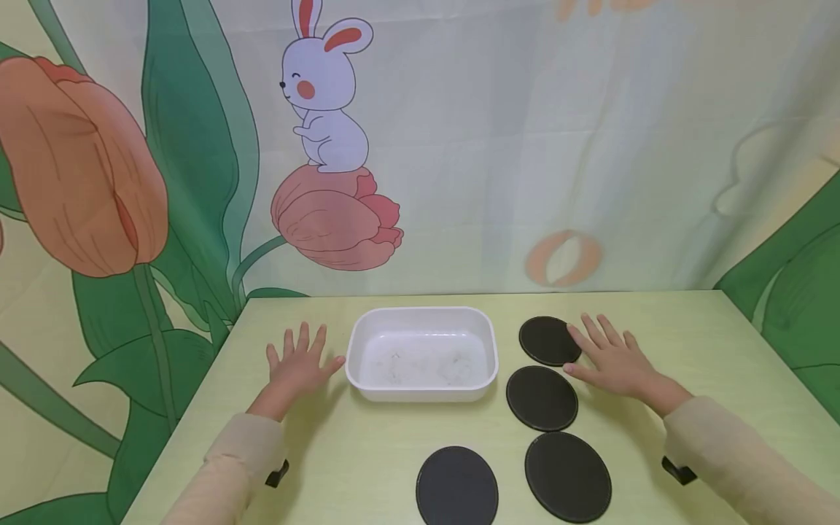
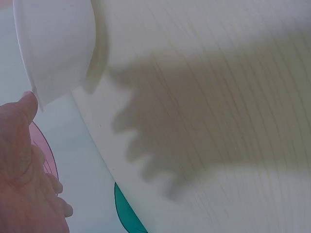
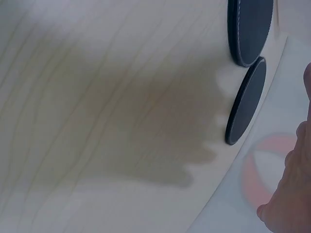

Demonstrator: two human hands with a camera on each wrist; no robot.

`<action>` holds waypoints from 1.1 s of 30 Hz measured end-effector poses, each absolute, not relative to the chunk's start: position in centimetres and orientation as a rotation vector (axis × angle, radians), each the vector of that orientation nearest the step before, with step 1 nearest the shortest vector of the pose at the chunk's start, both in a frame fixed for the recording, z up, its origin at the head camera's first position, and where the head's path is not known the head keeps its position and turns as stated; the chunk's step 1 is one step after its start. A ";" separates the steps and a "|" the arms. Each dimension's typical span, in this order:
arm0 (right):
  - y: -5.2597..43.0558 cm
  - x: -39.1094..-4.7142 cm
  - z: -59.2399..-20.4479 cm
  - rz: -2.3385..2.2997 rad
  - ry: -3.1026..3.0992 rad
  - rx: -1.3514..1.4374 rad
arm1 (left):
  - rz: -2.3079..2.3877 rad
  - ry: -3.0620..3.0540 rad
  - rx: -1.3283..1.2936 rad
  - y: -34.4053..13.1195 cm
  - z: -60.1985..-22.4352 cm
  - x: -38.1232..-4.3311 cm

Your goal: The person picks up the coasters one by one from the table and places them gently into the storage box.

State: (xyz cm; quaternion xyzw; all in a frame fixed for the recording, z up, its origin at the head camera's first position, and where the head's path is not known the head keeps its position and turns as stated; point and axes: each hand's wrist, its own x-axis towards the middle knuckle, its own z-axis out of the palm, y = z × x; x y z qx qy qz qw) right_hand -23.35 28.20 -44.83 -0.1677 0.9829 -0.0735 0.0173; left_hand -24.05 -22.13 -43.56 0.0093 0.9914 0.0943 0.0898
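A white rectangular plastic tray [image 1: 422, 394] stands near the back of the table, with faint marks on its floor. To its left my left hand [image 1: 300, 368] hovers with fingers spread, the thumb close to the tray's edge; whether it touches cannot be told. My right hand [image 1: 617, 362] is held above the table on the right, fingers spread and holding nothing. Beside it lie round black coasters: a back one [image 1: 550, 340], a middle one [image 1: 542, 398] and a front one [image 1: 568, 477]. Another black coaster [image 1: 457, 487] lies nearer the front, left of that row.
The pale wood-grain table [image 1: 367, 452] ends at a printed curtain [image 1: 459, 146] with a rabbit and tulips. Dark straps [image 1: 679, 471] show under the sleeves. Both hands cast shadows on the tabletop in the wrist views.
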 end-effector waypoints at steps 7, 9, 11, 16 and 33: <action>26.7 -23.0 -44.9 -0.241 3.051 -0.606 | 0.290 2.958 0.049 -21.8 -43.4 -24.1; 26.3 -22.8 -44.9 -0.249 3.052 -0.623 | 0.284 2.963 0.051 -21.7 -43.4 -24.1; 25.9 -22.6 -44.8 -0.260 3.057 -0.646 | 0.295 2.968 0.056 -21.5 -43.4 -24.2; 25.0 -22.3 -44.8 -0.284 3.077 -0.737 | 0.376 2.998 0.107 -20.8 -42.9 -24.1; 23.7 -22.8 -44.3 -0.811 2.882 -0.695 | 0.778 3.103 0.178 -19.5 -42.3 -24.7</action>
